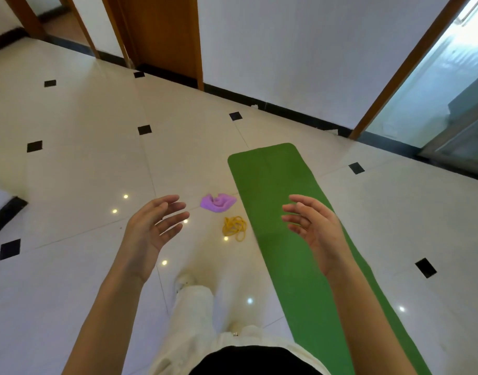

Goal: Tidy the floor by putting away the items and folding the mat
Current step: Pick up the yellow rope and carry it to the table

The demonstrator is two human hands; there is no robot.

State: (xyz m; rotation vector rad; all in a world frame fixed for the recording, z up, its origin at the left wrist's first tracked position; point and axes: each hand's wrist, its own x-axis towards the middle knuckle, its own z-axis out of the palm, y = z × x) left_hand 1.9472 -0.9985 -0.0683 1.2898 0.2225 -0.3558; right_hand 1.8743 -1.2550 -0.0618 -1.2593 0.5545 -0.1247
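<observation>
A long green mat [270, 185] lies unrolled flat on the tiled floor, running from the lower right toward the far wall. Left of it lie a crumpled purple cloth [217, 202] and, closer to me, a tangled yellow band [234, 228]. My left hand [154, 226] is held out above the floor, left of the cloth and band, its fingers relaxed and holding nothing. My right hand [312, 228] hovers over the mat with its fingers spread and empty. Both palms face each other.
The cream tiled floor [83, 163] has small black inlays. A wooden door [164, 33] and a white wall stand at the back, and a glass sliding door [443, 85] at the right. My legs in light trousers [197, 309] stand left of the mat.
</observation>
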